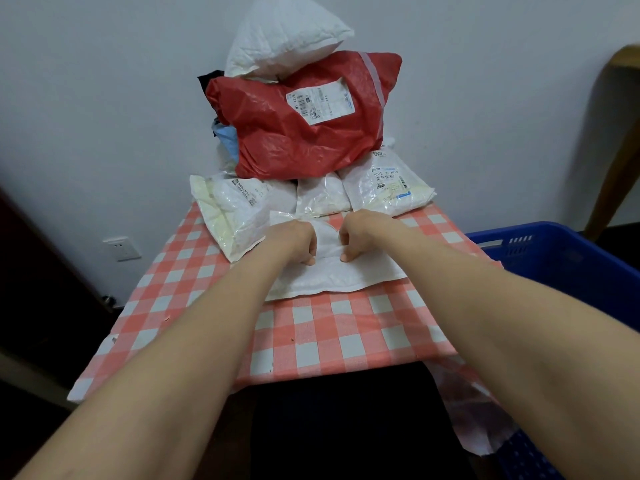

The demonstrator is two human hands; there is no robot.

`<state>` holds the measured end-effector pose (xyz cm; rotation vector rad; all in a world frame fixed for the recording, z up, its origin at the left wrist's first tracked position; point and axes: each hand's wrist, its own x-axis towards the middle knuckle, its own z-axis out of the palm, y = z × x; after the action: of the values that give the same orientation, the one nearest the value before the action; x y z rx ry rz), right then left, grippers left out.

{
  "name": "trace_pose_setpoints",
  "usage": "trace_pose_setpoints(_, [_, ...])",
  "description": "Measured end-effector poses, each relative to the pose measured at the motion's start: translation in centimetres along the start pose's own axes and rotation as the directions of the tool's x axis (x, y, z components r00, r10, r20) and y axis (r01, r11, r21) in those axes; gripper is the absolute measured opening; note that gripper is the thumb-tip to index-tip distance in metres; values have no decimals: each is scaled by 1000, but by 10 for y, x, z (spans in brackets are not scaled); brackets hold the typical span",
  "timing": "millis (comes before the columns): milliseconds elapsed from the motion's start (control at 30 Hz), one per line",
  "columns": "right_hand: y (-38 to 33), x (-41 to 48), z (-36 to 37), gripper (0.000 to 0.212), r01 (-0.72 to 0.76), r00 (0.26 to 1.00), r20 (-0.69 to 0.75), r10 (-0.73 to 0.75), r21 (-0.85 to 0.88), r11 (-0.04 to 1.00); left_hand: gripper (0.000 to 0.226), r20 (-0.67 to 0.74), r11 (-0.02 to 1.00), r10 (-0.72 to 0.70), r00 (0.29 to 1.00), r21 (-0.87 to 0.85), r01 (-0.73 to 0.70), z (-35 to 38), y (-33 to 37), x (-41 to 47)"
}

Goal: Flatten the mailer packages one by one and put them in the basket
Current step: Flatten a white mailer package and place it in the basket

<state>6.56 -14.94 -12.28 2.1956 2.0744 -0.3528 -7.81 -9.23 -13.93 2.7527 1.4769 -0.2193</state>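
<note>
A white padded mailer (349, 275) lies flat on the checked tablecloth (311, 327) in the middle of the table. My left hand (294, 242) and my right hand (356, 237) sit side by side on its middle, fingers curled under and pinching a fold of the mailer. Behind them a pile of mailers leans on the wall: a big red one (298, 126) with a label, a puffy white one (287, 36) on top, and clear-wrapped white ones (235, 213) (388, 185) at the base. The blue basket (561, 265) stands to the right of the table.
A wooden chair or table leg (620, 143) stands at the far right behind the basket. A wall socket (121, 247) is low on the left wall. A dark door or cabinet (31, 271) fills the left edge. My dark-clad lap (346, 420) is below the table's front edge.
</note>
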Motion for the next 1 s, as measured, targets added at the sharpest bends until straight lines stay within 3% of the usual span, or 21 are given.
trace_pose_setpoints(133, [7, 3, -7, 41, -6, 997, -77, 13, 86, 996, 17, 7, 999, -3, 1000, -39, 3, -10, -7, 6])
trace_pose_setpoints(233, [10, 9, -13, 47, -35, 979, -198, 53, 92, 995, 43, -119, 997, -51, 992, -60, 44, -21, -16, 10])
trace_pose_setpoints(333, [6, 20, -8, 53, -41, 990, -138, 44, 23, 999, 65, -53, 997, -67, 996, -36, 65, -17, -18, 16])
trace_pose_setpoints(433, [7, 32, 5, 50, -65, 995, -82, 64, -13, 998, 58, 26, 998, -61, 998, 10, 61, -2, -17, 24])
trace_pose_setpoints(567, [12, 38, 11, 40, -88, 990, -108, 88, 8, 996, 43, 32, 997, -73, 997, -33, 74, 4, -19, 30])
trace_pose_setpoints(833, [12, 41, 18, 42, -146, 972, -179, 154, 58, 988, 22, -33, 994, -105, 994, -42, 103, 5, -15, 38])
trace_pose_setpoints(1000, [6, 38, 19, 35, -145, 968, -204, 145, 15, 989, 20, -140, 995, -90, 986, 17, 93, 10, -10, 32])
